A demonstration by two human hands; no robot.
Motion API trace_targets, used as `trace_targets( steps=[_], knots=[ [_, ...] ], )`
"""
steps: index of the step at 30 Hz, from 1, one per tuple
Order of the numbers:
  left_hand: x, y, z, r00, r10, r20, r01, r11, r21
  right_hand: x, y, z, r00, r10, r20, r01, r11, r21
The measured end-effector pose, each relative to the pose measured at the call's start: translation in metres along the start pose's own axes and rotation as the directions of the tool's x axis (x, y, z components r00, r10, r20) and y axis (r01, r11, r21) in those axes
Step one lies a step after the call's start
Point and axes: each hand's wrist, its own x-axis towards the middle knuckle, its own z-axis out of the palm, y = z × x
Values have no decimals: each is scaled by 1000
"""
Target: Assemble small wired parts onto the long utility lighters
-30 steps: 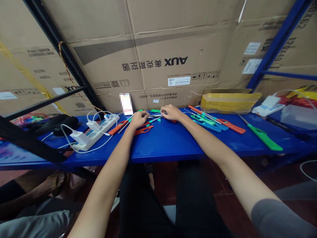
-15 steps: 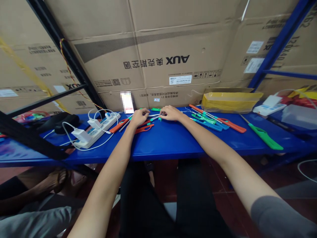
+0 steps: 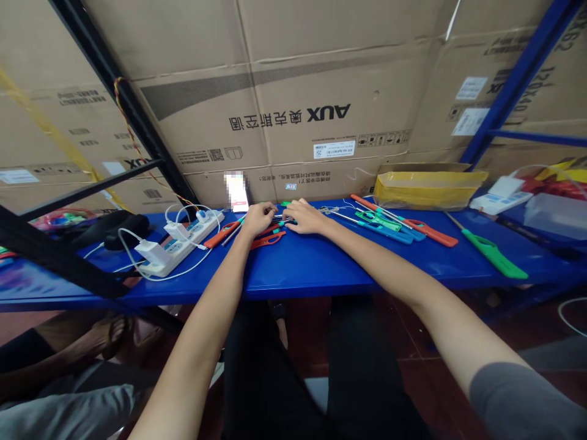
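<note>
Near the back of the blue shelf, my left hand [image 3: 260, 219] has its fingers bent together over thin metal rods; what they pinch is too small to name. Close on its right, my right hand [image 3: 302, 217] reaches over the green end of a lighter, its fingers bent and slightly spread; whether it holds anything is hidden. An orange lighter [image 3: 268, 241] lies just below my left hand, another orange one [image 3: 222, 234] to its left. Right of my hands lie blue lighters [image 3: 389, 232], a light green one [image 3: 373, 219] and an orange one [image 3: 431, 233].
White power strips with plugs [image 3: 172, 247] and cables lie at left, near a lit phone [image 3: 237, 194]. A yellow box [image 3: 426, 188] stands at the back right, a green lighter [image 3: 495, 253] in front. Cardboard [image 3: 293, 79] backs the shelf. Another person's legs [image 3: 68, 403] show at lower left.
My right hand has shifted slightly left toward my left hand, and its fingers have spread a little. My left hand has barely moved.
</note>
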Motion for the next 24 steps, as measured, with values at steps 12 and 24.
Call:
trace_targets(
  steps=[12, 24],
  knots=[
    [0, -1, 2, 1000, -23, -18, 23, 1000, 20, 3, -11, 4, 998, 20, 57, -22, 999, 31],
    [1, 0, 2, 1000, 1, -4, -1, 1000, 19, 14, -13, 1, 990, 67, 121, -62, 997, -51]
  ],
)
